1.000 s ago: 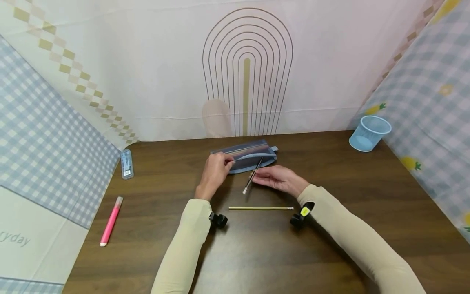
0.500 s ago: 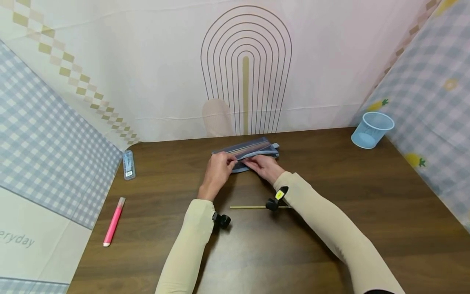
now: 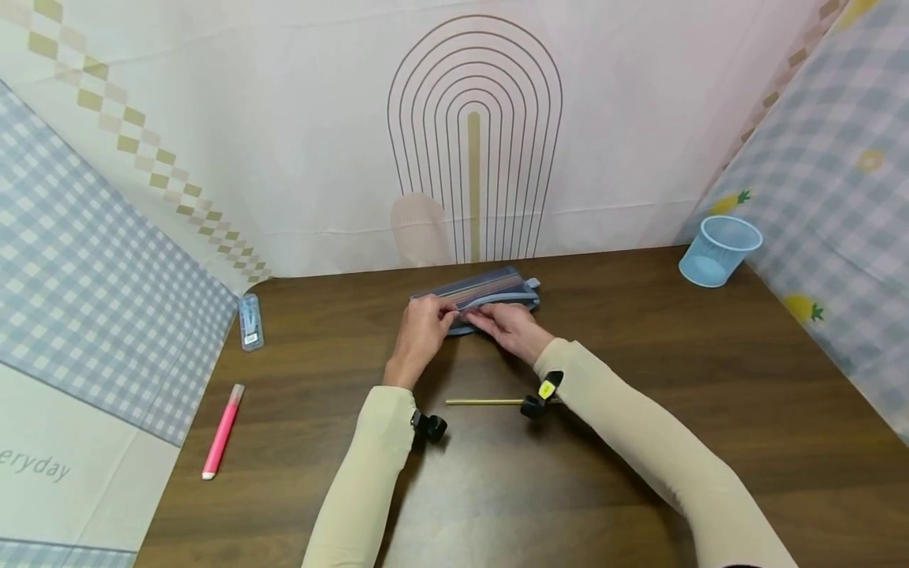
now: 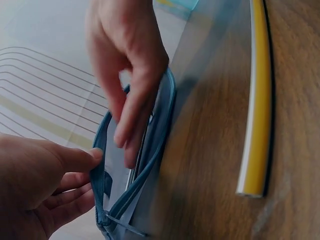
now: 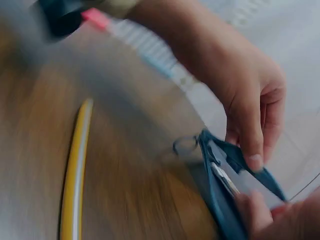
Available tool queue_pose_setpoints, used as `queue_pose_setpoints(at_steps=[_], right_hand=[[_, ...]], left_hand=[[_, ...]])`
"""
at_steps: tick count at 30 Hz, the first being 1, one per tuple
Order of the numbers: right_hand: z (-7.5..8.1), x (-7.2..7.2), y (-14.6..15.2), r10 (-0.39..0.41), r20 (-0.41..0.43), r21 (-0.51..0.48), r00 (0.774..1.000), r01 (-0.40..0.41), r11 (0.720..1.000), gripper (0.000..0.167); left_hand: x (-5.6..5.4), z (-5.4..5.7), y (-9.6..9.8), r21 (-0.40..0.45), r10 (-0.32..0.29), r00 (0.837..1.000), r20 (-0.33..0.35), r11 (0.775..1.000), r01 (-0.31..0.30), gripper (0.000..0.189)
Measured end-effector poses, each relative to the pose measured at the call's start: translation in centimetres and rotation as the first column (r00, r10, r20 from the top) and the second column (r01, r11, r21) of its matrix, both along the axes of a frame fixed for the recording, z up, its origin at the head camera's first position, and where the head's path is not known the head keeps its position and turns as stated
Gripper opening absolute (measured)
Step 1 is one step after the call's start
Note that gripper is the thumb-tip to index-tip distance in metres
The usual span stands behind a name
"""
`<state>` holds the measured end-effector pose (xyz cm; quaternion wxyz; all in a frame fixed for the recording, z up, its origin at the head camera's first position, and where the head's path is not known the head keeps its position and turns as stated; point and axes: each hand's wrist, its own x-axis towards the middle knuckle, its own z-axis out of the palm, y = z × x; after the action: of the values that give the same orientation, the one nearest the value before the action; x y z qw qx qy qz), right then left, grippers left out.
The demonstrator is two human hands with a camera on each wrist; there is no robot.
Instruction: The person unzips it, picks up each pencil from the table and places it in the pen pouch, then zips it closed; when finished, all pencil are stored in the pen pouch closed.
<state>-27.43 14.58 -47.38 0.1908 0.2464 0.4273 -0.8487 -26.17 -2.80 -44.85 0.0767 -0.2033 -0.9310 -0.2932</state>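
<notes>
A blue, partly see-through zip pencil case (image 3: 493, 285) lies near the back of the table, its mouth spread apart. My left hand (image 3: 420, 327) pinches the rim between thumb and fingers. In the left wrist view my right hand (image 4: 132, 65) reaches into the mouth, fingers fairly straight and pointing down. A slim dark pencil (image 5: 225, 178) with a pale end lies inside the case, right by the right fingertips. On the table in front of the case is a gold-yellow pencil (image 3: 483, 402), its right end hidden behind the right wrist camera.
Toward the left lies a pink marker (image 3: 223, 432), with a small light-blue flat case (image 3: 251, 323) farther back. A light-blue mesh cup (image 3: 720, 251) stands at the back right. Patterned cloth (image 3: 312, 142) borders the table behind and at the sides.
My right hand has moved left and brought the dark pencil into the case, then drawn back slightly. The left hand has kept its grip on the rim.
</notes>
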Motion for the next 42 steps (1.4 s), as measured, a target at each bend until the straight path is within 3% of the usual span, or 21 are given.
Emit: queue_pose_setpoints(at_steps=[2,3,5,6,7,9,11,13,14,16,19,29,31,32,33,34,36,37,39,41,42], right_hand=[[2.3,1.9,0.2,0.137,-0.02,0.104,0.99,-0.134,0.985,0.039],[3.1,2.6,0.3,0.215,-0.04,0.17,0.976,-0.205,0.964,0.039],[4.0,3.7,0.8,0.405,-0.103,0.347,0.909,-0.349,0.871,0.039],[4.2,4.2,1.0,0.497,-0.12,0.46,0.86,-0.395,0.795,0.038],[4.6,4.8,1.2,0.588,-0.123,0.576,0.8,-0.425,0.698,0.036],[4.8,5.7,1.6,0.747,-0.097,0.777,0.658,-0.419,0.47,0.029],[4.9,6.7,2.1,0.849,-0.028,0.902,0.528,-0.352,0.249,0.021],[4.9,7.8,2.4,0.903,0.044,0.959,0.428,-0.272,0.082,0.014],[4.8,8.2,2.5,0.918,0.077,0.971,0.39,-0.239,0.02,0.012],[4.7,9.2,2.6,0.934,0.116,0.98,0.338,-0.193,-0.052,0.013],[4.3,10.3,2.6,0.944,0.139,0.984,0.299,-0.149,-0.098,0.017],[3.7,11.0,3.1,0.946,0.149,0.988,0.287,-0.083,-0.13,0.017],[4.1,10.7,3.6,0.946,0.142,0.988,0.292,-0.098,-0.118,0.015],[4.4,10.5,3.9,0.945,0.128,0.988,0.302,-0.124,-0.094,0.014],[4.6,10.2,4.2,0.943,0.102,0.985,0.317,-0.164,-0.051,0.012],[4.8,9.9,4.6,0.938,0.064,0.975,0.341,-0.223,0.014,0.01],[5.1,9.1,5.3,0.913,-0.026,0.912,0.407,-0.365,0.189,0.007],[5.1,8.7,5.5,0.889,-0.065,0.85,0.453,-0.441,0.286,0.009],[4.8,7.9,5.9,0.815,-0.104,0.666,0.57,-0.569,0.483,0.016],[4.1,7.2,6.0,0.718,-0.093,0.454,0.69,-0.612,0.648,0.021],[3.7,6.8,6.0,0.667,-0.083,0.356,0.74,-0.603,0.714,0.022]], left_hand=[[0.0,-0.1,0.0,0.0,0.001,1.0,0.003,1.0,-0.001,0.01],[-0.1,-0.2,0.1,0.001,0.002,1.0,0.003,1.0,-0.002,0.01],[-0.1,-0.3,0.2,0.005,0.003,1.0,-0.001,1.0,-0.003,0.011],[-0.2,-0.3,0.2,0.009,0.003,1.0,-0.002,1.0,-0.003,0.011],[-0.2,-0.4,0.2,0.012,0.003,1.0,-0.002,1.0,-0.003,0.011],[-0.2,-0.5,0.3,0.016,0.002,1.0,0.004,1.0,-0.002,0.011],[-0.1,-0.5,0.4,0.019,0.002,1.0,0.013,1.0,-0.002,0.011],[-0.1,-0.6,0.4,0.016,0.003,1.0,0.02,1.0,-0.004,0.011],[0.0,-0.6,0.4,0.013,0.005,1.0,0.022,1.0,-0.005,0.011],[0.0,-0.6,0.4,0.01,0.007,1.0,0.025,1.0,-0.007,0.011],[0.0,-0.5,0.4,0.006,0.006,1.0,0.029,1.0,-0.006,0.011],[-0.1,-0.2,0.3,0.007,0.007,0.999,0.034,1.0,-0.007,0.011],[-0.1,-0.2,0.2,0.01,0.003,1.0,0.022,1.0,-0.003,0.01],[-0.2,-0.3,0.2,0.012,0.0,1.0,0.018,1.0,0.0,0.01],[-0.2,-0.3,0.2,0.015,-0.004,1.0,0.014,1.0,0.004,0.011],[-0.2,-0.3,0.2,0.019,-0.007,1.0,0.013,1.0,0.006,0.011],[-0.2,-0.3,0.1,0.025,-0.008,1.0,0.019,1.0,0.008,0.01],[-0.2,-0.3,0.1,0.027,-0.007,1.0,0.022,1.0,0.006,0.01],[-0.2,-0.2,0.0,0.033,-0.002,1.0,0.031,0.999,0.001,0.01],[-0.1,-0.2,0.0,0.034,0.006,0.999,0.036,0.999,-0.007,0.01],[-0.2,-0.2,-0.1,0.03,0.009,0.999,0.035,0.999,-0.01,0.01]])
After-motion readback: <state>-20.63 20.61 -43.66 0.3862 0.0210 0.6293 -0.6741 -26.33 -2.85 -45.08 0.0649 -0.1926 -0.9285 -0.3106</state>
